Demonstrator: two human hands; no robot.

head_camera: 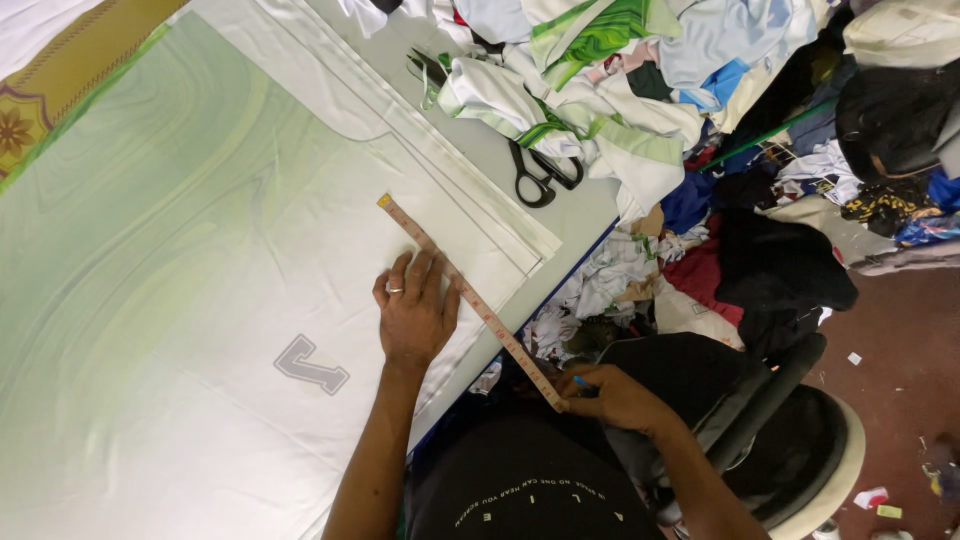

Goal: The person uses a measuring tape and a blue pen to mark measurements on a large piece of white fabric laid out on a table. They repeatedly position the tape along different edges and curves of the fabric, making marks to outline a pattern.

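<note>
- We see a narrow tan measuring tape [470, 300] stretched in a straight diagonal across the near corner of a large sheet of pale green and white printed fabric [180, 220]; its far end lies on the cloth and its near end runs past the table's edge.
- Our left hand [415, 310] lies flat, palm down with the fingers spread, on the fabric just beside the tape; the fingertips reach the tape's edge and press rather than grasp, and a ring shows on one finger.
- Our right hand [615, 395] is closed in a pinch on the tape's near end, off the table's edge above our lap, and a small blue object [583, 382], perhaps a marker, shows between its fingers.
- The fabric bears a grey letter-shaped print [310, 365] near our left forearm.
- The cloth covers a pale grey cutting table [575, 210], bare only along its right side.
- A pair of black-handled scissors [540, 175] rests on that bare strip, partly under a heap of white and green striped garment pieces [580, 110].
- Beyond the table's edge lie piles of mixed fabric scraps [700, 250] on the floor, and a round black stool with a pale rim [810, 450] stands beside us.
</note>
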